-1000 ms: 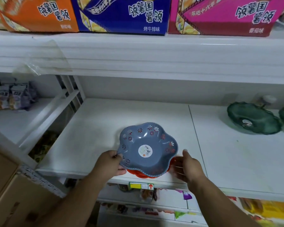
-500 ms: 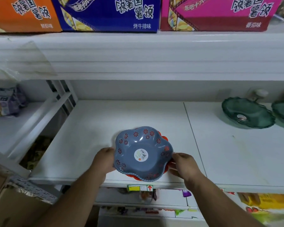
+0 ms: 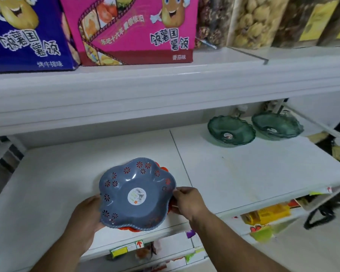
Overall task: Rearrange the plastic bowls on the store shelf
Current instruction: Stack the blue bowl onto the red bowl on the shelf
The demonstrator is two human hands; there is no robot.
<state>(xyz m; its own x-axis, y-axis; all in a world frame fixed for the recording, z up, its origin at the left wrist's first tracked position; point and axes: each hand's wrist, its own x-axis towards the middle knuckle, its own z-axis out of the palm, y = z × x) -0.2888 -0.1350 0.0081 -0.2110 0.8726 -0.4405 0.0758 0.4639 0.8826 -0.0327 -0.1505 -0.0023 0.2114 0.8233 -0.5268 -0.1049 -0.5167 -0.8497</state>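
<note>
**Stacked bowls held at the shelf's front edge**

Both hands clamp a blue flower-shaped bowl, nested on an orange bowl whose rim peeks out beneath. The left hand cups the stack's near-left rim; the right hand pinches its right rim. The stack sits between them at the shelf front. Two green bowls stand well beyond the right hand. This looks like the placing step; next, probably carry the stack toward them and set it level.

The pink box on the upper shelf reads 领薯国薯领, with 番茄味 below. The blue box beside it carries the same name and 烤牛排味. The blue bowl's round sticker is too small to read.
</note>
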